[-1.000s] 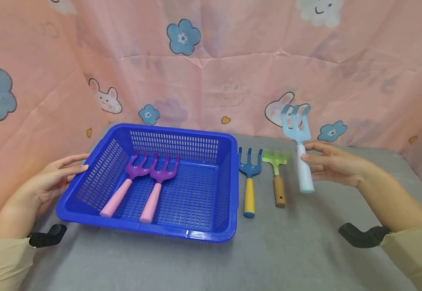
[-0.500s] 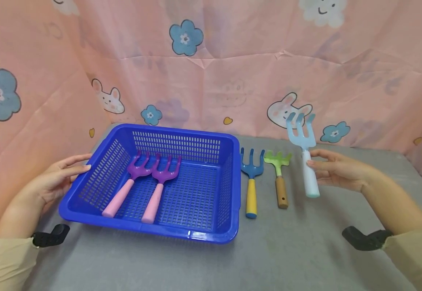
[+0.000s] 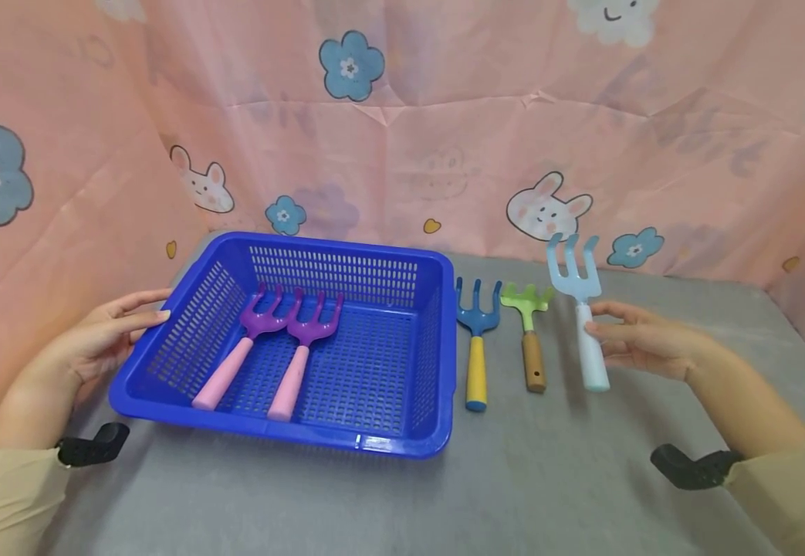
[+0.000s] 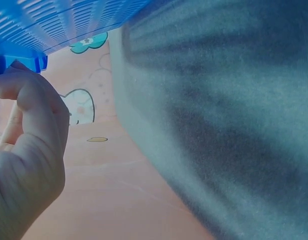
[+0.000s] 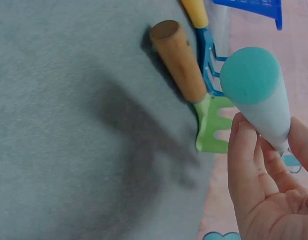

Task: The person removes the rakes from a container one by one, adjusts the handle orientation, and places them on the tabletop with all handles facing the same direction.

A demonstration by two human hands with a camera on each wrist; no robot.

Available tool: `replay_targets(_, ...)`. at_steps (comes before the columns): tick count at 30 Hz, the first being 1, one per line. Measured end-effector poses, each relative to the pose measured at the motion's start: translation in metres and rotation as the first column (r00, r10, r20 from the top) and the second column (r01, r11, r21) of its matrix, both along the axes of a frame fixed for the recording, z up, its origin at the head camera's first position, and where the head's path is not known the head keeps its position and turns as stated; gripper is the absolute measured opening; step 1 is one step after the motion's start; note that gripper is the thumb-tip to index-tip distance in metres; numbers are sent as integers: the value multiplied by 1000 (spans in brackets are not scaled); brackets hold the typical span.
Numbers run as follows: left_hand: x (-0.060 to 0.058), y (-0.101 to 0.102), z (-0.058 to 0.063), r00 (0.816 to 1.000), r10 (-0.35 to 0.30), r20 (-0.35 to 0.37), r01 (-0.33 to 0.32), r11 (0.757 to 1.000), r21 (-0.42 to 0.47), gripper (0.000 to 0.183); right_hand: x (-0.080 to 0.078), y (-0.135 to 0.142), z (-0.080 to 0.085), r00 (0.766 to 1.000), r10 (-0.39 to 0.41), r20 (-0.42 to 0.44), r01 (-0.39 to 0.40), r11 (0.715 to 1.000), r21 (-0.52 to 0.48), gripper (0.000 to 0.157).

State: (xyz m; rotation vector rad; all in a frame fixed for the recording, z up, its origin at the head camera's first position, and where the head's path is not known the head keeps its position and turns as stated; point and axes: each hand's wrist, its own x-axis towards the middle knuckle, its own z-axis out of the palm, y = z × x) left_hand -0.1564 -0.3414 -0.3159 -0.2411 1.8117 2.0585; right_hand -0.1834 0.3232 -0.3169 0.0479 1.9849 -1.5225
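Observation:
My right hand (image 3: 641, 340) pinches the white handle of a light blue three-pronged hand fork (image 3: 574, 282) between thumb and fingers, prongs pointing away. In the right wrist view its turquoise handle end (image 5: 250, 75) faces the camera, and a shadow falls on the table below. To its left lie a green hand rake (image 3: 532, 340) with a wooden handle and a blue hand fork (image 3: 476, 340) with a yellow handle. My left hand (image 3: 106, 340) holds the left rim of a blue plastic basket (image 3: 284, 439), the thumb on the rim.
Inside the basket lie two purple hand forks with pink handles, one (image 3: 228, 363) overlapping the other (image 3: 298, 363) at the prongs. The grey tabletop (image 3: 548, 479) extends in front. A pink patterned cloth (image 3: 402, 154) hangs behind and at the sides.
My right hand has lowered the light blue hand fork toward the table and shifted it slightly right. The left hand stays at the basket's rim, and the other tools lie as before.

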Motion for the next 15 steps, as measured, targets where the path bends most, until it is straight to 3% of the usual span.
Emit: replay_targets(15,1,0,0,1000,8,3,-8,1000,2,27,1,9,-14,999,-17,30,18,1000,-21,22)
